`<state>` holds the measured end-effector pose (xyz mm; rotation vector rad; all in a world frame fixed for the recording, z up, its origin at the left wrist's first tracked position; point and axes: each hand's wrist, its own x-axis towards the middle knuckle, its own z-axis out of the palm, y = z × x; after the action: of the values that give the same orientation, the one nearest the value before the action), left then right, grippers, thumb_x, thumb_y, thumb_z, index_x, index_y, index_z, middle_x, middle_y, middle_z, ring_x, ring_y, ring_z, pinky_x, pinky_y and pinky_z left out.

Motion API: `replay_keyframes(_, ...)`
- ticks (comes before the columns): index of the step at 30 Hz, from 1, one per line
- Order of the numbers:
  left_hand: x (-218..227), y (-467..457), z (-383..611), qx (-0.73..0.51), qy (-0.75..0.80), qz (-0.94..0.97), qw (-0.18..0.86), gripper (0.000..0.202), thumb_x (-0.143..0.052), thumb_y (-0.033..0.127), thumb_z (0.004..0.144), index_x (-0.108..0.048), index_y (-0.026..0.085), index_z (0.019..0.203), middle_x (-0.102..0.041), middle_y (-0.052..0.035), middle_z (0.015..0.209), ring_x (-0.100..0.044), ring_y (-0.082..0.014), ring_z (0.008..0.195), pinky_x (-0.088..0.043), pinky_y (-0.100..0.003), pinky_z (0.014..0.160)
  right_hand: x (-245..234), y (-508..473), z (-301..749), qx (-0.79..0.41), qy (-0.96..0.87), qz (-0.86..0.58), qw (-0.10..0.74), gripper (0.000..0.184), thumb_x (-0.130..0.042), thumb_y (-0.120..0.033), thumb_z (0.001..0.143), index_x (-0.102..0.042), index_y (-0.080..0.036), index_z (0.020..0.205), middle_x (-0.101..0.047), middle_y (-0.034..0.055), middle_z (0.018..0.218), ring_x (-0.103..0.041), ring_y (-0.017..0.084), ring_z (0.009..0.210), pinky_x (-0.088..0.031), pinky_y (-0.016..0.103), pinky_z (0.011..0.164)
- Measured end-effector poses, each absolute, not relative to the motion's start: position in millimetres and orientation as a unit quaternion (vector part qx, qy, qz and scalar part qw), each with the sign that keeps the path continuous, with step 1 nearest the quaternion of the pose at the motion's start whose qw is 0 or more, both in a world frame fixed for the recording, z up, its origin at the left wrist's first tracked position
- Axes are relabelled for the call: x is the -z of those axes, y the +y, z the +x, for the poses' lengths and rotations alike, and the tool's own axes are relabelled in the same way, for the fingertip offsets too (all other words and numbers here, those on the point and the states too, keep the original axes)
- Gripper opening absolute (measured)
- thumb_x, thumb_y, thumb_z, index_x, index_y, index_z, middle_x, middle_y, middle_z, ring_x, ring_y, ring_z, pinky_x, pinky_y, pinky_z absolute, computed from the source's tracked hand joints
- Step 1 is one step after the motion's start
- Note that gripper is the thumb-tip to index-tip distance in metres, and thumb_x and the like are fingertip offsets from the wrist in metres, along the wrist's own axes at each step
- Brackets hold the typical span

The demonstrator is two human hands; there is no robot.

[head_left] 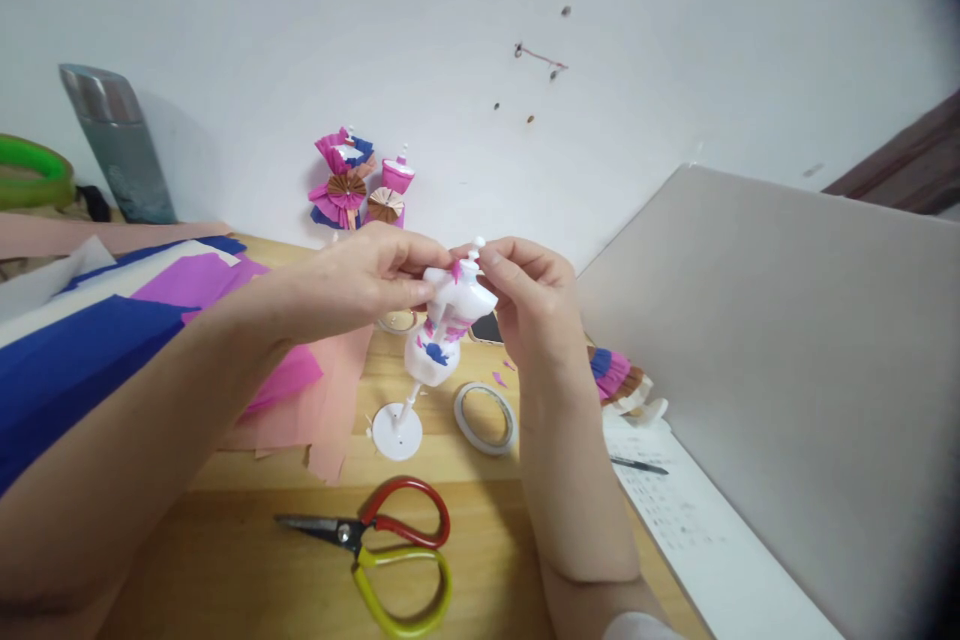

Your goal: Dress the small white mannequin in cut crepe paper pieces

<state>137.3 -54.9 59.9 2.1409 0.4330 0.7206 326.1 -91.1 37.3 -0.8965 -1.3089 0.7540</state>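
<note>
A small white mannequin stand (433, 360), tilted, is between my hands, with pink and blue scraps stuck on its body. My left hand (375, 272) grips its shoulder on the left, thumb in front. At the neck, my right hand (529, 280) has thumb and forefinger pinched together; whether they hold the neck or something small behind it is hidden. Below, a roll of white tape (459, 414) lies on the table near my right wrist. Closer to me are scissors (346, 532) with one red and one yellow handle, blades pointing left.
Crepe paper sheets (97, 345) in blue, pink and peach cover the left side. Two dressed mannequins (341, 182) stand by the wall. A grey bottle (124, 150) is at the back left. On the right are a white panel (780, 350), a written sheet (697, 530) and a pen (639, 465).
</note>
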Motion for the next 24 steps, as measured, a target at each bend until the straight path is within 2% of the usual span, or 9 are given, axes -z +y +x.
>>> replay_keyframes(4,-61.7,-55.6,138.0,-0.278,0.175,0.841,0.431,0.021,-0.055,0.02,0.079,-0.073,0.018,0.089,-0.074,-0.0021,0.093,-0.067,-0.0184,0.091,-0.051,-0.028,0.082,-37.2,-91.6,326.5,-0.337,-0.586,-0.372,0.636,0.016,-0.078,-0.035,0.069,-0.071,-0.02,0.066,-0.068,-0.0004,0.065,-0.06,0.014,0.061,-0.049,0.029,0.063)
replay_keyframes(8,-63.1,-56.4,137.2,-0.271,0.182,0.847,0.42,0.021,-0.054,0.022,0.078,-0.072,0.017,0.089,-0.073,-0.0028,0.091,-0.066,-0.0182,0.088,-0.05,-0.028,0.08,-38.7,-92.0,328.0,-0.387,-0.597,-0.347,0.611,0.024,-0.084,-0.04,0.062,-0.075,-0.022,0.076,-0.073,0.0013,0.075,-0.064,0.017,0.066,-0.052,0.031,0.064)
replay_keyframes(12,-63.5,-57.1,136.1,-0.265,0.177,0.849,0.421,0.021,-0.054,0.019,0.078,-0.072,0.018,0.089,-0.072,-0.0019,0.091,-0.065,-0.0168,0.088,-0.049,-0.026,0.08,-39.4,-91.2,328.5,-0.4,-0.594,-0.33,0.615,0.025,-0.087,-0.038,0.057,-0.073,-0.023,0.072,-0.075,0.0015,0.079,-0.064,0.016,0.065,-0.052,0.031,0.063)
replay_keyframes(24,-64.7,-57.2,136.8,-0.257,0.161,0.845,0.441,0.021,-0.054,0.015,0.078,-0.07,0.017,0.09,-0.071,-0.002,0.09,-0.065,-0.0154,0.086,-0.049,-0.025,0.079,-36.5,-91.5,317.6,-0.362,-0.578,-0.361,0.636,0.016,-0.077,-0.033,0.065,-0.066,-0.022,0.068,-0.069,-0.0007,0.068,-0.055,0.013,0.056,-0.046,0.027,0.055)
